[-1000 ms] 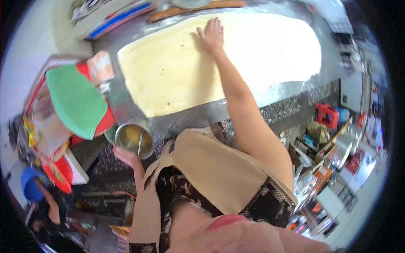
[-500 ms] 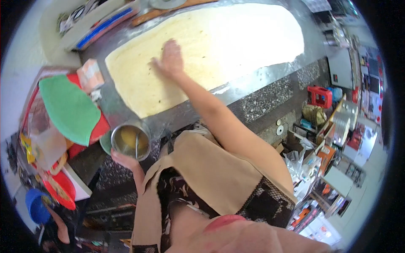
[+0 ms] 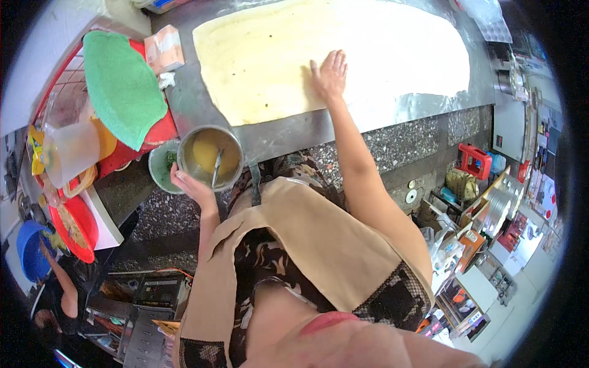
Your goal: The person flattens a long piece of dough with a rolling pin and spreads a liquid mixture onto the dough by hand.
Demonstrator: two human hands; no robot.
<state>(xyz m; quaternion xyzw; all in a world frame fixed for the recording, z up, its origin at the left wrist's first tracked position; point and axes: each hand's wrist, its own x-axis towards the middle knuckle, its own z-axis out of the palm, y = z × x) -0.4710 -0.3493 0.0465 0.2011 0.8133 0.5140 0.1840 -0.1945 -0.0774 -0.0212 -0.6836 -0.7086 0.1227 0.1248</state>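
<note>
A large, flat sheet of pale dough (image 3: 251, 80) with a few dark specks covers much of the metal worktop. My right hand (image 3: 331, 76) lies on it palm down, fingers stretched out. At the table's near left, my left hand (image 3: 193, 189) grips the side of a round steel bowl (image 3: 237, 142). Yellowish liquid (image 3: 205, 150), probably oil, fills its bottom, and a spoon (image 3: 217, 167) leans inside. Just left of this bowl is a pale green bowl (image 3: 158, 178) with chopped greens in it, partly hidden behind the steel one.
A green cloth (image 3: 123, 92) covers part of a red basket, beside a tissue box (image 3: 164, 49). A clear plastic jug (image 3: 72, 153) and a red basin (image 3: 76, 230) stand at left. Another person's arm (image 3: 64, 282) reaches into a blue basin (image 3: 30, 248). A red stool (image 3: 473, 161) is at right.
My right hand has slid rightward across the dough. My left hand still has the steel bowl, and the whole view has shifted, bringing the green bowl and the other person's arm further into sight.
</note>
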